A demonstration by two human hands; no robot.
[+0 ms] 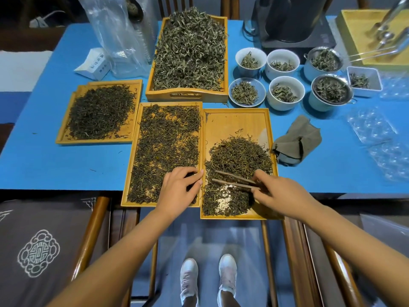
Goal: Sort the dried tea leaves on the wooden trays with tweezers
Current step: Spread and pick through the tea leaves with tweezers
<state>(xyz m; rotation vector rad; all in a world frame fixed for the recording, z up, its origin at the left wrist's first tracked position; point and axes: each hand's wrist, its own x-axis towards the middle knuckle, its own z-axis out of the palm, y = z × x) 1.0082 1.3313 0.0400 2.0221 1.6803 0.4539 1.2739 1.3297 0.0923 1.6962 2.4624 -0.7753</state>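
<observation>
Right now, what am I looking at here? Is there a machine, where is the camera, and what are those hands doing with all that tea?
No machine: a person works with bare hands, and the single camera sits on their head, looking down. The right hand holds wooden tweezers over a pile of leaves in the right tray. The left hand rests on the leaves in the middle tray. On the blue table also lie a third flat tray, a deep tray heaped with paler leaves, small white cups of tea and a folded cloth.
</observation>
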